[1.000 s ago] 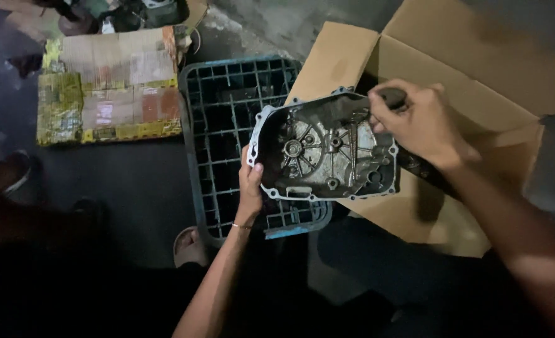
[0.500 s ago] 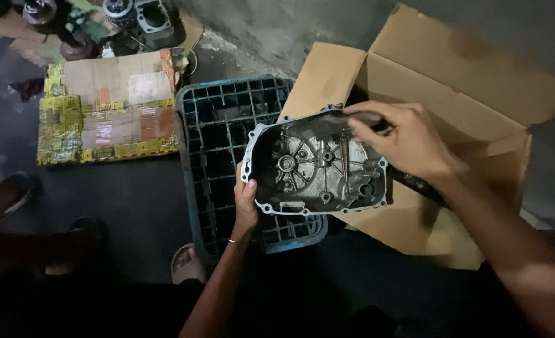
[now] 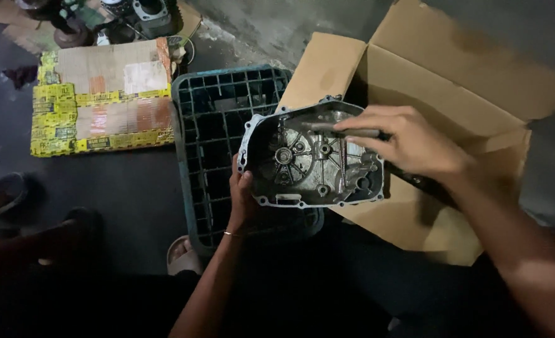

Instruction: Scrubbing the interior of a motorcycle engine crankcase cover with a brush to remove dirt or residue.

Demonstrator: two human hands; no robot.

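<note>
1. Nearest, at 6 o'clock, the left hand (image 3: 243,200) is closed around the lower-left rim of the grey metal engine cover (image 3: 312,159), thumb on the flange. Its grip matches a second ago, so the cover is steadied as before.
2. The engine cover sits mid-frame with its open, ribbed inside facing up, above the dark plastic crate (image 3: 218,134). It now lies a little lower and more level.
3. At 3 o'clock the right hand (image 3: 409,141) has slid from the cover's upper-right corner across its top edge. Its fingers pinch a dark rod-shaped tool (image 3: 337,129) laid over the inside, which looks like work starting there.
4. Behind, from 1 to 4 o'clock, the open cardboard box (image 3: 453,81).
5. Farthest, at 10 o'clock, a flattened printed carton (image 3: 102,94) on the floor.
</note>
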